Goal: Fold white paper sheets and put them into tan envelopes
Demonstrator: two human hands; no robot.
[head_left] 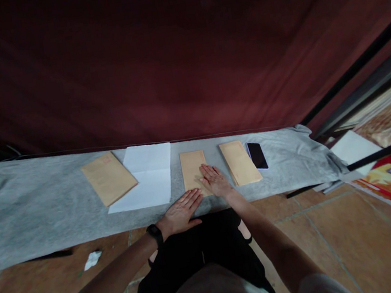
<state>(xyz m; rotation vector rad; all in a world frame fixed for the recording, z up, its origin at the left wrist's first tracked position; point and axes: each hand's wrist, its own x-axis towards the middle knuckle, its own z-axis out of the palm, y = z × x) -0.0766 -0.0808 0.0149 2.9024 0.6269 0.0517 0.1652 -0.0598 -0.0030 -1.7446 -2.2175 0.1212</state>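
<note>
Both hands palm-down, slightly apart, fingers laid flat. Right hand on the brown envelope mid-cloth, covering part of its right side; left hand, black watch on wrist, fingertips at envelope's near left corner. Right of that: envelope stack, then dark-screened phone just beside it. Left: white sheet, its left side under another envelope. All on grey cloth. Far: dark red backdrop. Near left: white scrap on tiled floor.
</note>
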